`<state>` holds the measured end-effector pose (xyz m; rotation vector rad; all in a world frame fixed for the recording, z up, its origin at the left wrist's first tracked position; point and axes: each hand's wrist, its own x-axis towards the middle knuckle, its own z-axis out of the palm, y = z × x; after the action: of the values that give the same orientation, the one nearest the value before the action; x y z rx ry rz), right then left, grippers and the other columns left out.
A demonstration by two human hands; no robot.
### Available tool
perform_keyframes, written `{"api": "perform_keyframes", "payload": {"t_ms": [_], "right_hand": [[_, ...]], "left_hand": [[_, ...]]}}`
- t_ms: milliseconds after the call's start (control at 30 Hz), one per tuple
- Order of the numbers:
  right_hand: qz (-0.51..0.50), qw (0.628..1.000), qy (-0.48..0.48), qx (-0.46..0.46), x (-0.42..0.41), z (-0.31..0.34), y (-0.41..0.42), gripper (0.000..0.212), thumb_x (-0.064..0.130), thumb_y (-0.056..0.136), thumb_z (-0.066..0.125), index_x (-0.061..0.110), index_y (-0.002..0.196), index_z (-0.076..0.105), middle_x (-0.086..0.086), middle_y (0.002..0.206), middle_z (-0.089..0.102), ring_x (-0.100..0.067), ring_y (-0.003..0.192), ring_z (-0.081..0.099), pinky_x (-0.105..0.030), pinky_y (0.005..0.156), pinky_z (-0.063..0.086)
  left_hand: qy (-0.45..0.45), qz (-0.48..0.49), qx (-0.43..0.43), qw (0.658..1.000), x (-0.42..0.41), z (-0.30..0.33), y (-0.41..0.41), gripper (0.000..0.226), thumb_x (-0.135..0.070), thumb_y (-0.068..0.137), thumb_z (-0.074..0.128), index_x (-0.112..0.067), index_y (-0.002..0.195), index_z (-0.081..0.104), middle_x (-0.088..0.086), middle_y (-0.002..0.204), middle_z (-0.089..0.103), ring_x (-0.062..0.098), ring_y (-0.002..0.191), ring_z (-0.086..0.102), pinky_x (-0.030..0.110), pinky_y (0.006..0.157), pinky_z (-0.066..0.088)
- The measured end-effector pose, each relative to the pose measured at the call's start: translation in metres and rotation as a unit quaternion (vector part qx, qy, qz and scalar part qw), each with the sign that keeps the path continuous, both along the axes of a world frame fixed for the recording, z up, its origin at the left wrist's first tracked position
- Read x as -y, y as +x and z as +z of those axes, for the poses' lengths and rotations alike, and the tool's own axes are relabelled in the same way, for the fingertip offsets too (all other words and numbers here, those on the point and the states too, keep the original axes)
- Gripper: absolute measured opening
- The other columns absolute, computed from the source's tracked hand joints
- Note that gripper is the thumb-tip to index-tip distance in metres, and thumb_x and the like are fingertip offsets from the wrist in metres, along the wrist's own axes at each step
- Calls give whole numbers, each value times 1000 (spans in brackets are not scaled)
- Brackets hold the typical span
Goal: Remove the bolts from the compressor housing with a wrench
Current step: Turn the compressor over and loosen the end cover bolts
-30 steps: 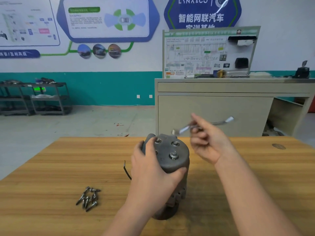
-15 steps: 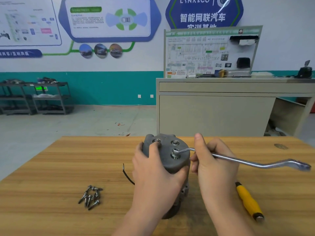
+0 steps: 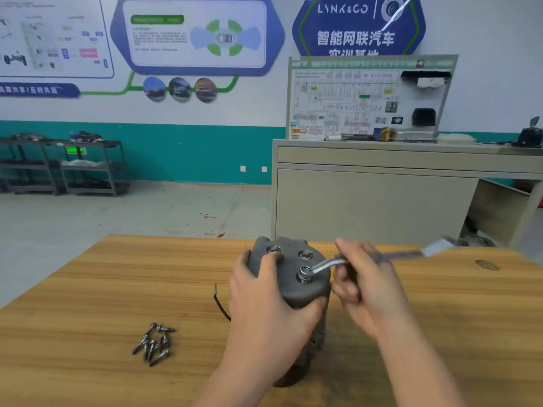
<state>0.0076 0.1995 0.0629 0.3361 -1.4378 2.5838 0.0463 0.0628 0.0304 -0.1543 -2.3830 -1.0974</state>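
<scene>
Nearest us, our left hand (image 3: 273,315) wraps its curled fingers round the compressor housing (image 3: 293,277), standing upright on the wooden table (image 3: 88,289), judged to keep it from turning under the tool. Left of those fingers lie the loose bolts (image 3: 154,343), already out. Just beyond our left thumb, the wrench (image 3: 329,264) sits with its ring end on a bolt head (image 3: 305,273); our right hand (image 3: 367,286) grips the shank with fingers closed. The handle's far end is blurred, and our palm hides the housing's near side.
</scene>
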Motion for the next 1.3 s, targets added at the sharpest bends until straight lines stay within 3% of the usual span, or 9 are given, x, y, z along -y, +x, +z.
{"api": "perform_keyframes", "payload": {"t_ms": [67, 233, 567, 733, 833, 933, 1033, 1167, 1300], "right_hand": [[27, 995, 2, 99, -5, 16, -14, 27, 19, 86, 60, 10, 63, 48, -2, 40, 42, -3, 24, 29, -9, 28, 18], [-22, 994, -109, 22, -17, 53, -8, 27, 29, 73, 70, 18, 52, 58, 2, 44, 49, -1, 26, 34, -11, 26, 22], [-374, 896, 184, -154, 26, -10, 43, 46, 34, 87, 65, 7, 53, 47, -7, 44, 53, -8, 38, 49, -13, 48, 40], [-348, 878, 288, -161, 32, -4, 60, 44, 24, 90, 55, -2, 55, 45, -16, 50, 47, -28, 49, 44, -33, 47, 38], [-274, 854, 429, -110, 34, -2, 62, 37, 13, 97, 53, 11, 60, 47, -12, 65, 48, -15, 62, 43, -21, 56, 34], [-381, 881, 255, -116, 32, -12, 61, 44, 10, 89, 65, 11, 52, 41, -15, 49, 41, -7, 43, 37, -18, 44, 34], [-197, 977, 75, -22, 13, -7, 35, 37, 22, 87, 61, 16, 52, 52, -8, 40, 40, -12, 30, 33, -18, 33, 27], [-21, 992, -105, 73, 0, 15, 3, 40, 42, 87, 55, 12, 62, 63, -1, 41, 43, -6, 28, 33, -12, 29, 26], [-117, 992, -18, -44, -5, 10, 5, 31, 48, 81, 58, 25, 62, 68, -1, 57, 64, -11, 50, 59, -20, 47, 47]], "left_hand": [[-11, -5, 1, 1000, 0, 0, 0, 77, -69, 56, 60, -42, 123, 34, -17, 133, 9, 2, 131, 8, 34, 111, 21], [16, -10, 18, 1000, 3, 2, 2, 76, -70, 54, 62, -45, 120, 33, -25, 129, 7, 5, 132, 12, 36, 112, 25], [-7, 20, -11, 1000, -7, 0, 2, 74, -65, 62, 68, -37, 123, 35, -4, 139, 17, 17, 132, 18, 38, 107, 28], [5, 42, 10, 999, -15, 3, 5, 82, -78, 66, 47, -32, 133, 36, 1, 147, 13, 20, 136, 15, 38, 107, 27], [14, 46, 1, 999, -14, 2, 6, 88, -87, 63, 27, -31, 131, 37, 1, 147, 13, 19, 135, 16, 39, 106, 28], [5, 30, -2, 1000, -8, -1, 3, 80, -76, 63, 55, -35, 129, 35, -8, 141, 12, 12, 133, 13, 36, 109, 24], [1, -6, 3, 1000, 1, 1, 0, 82, -70, 56, 60, -41, 127, 32, -20, 133, 9, 7, 132, 12, 33, 111, 22], [-2, -32, 14, 999, 5, 3, -3, 89, -70, 53, 59, -42, 131, 25, -22, 133, 11, 5, 133, 12, 34, 112, 24], [12, 1, 2, 1000, 1, 0, -2, 98, -67, 56, 64, -39, 136, 15, -13, 138, 14, 15, 133, 17, 34, 111, 26]]}}
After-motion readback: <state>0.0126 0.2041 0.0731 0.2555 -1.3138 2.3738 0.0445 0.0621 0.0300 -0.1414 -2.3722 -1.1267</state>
